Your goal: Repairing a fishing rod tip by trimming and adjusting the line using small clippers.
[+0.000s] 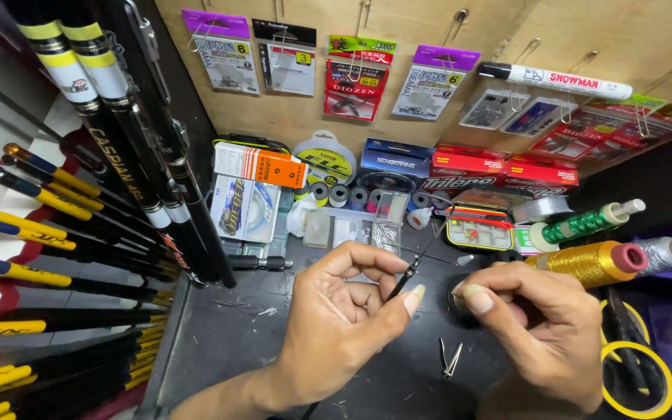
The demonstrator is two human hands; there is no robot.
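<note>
**Thin Rod Tip Held Between Two Hands Over a Dark Bench**

A thin dark rod tip [407,277] is pinched between the thumb and fingers of the left hand [336,315], its metal end pointing up and away toward the back of the bench. The left fingers are curled closed around it. The right hand [542,330] is held just beside the left, its thumb and forefinger pressed together near the rod tip; whether a thread or other small part is gripped there cannot be told. The two hands are close but not touching.

Below the gap between the hands, a small metal clip [451,359] is seen lying on the dark bench [227,334]. To the right of the right hand, a gold thread spool [585,263] is laid on its side, with a green spool [585,223] just behind it and a silver spool [666,253] further right. Yellow-handled scissors [635,365] are placed close by the right wrist.

Beyond the hands, small clear boxes [348,229] and a tackle box [479,228] with a red and yellow lid are set out, with red cartons [499,167] behind them. Hook packets [355,78] are hung on the wooden board [429,23] above. To the left of the left hand, black and yellow rods [56,225] are stacked, well apart from it.
</note>
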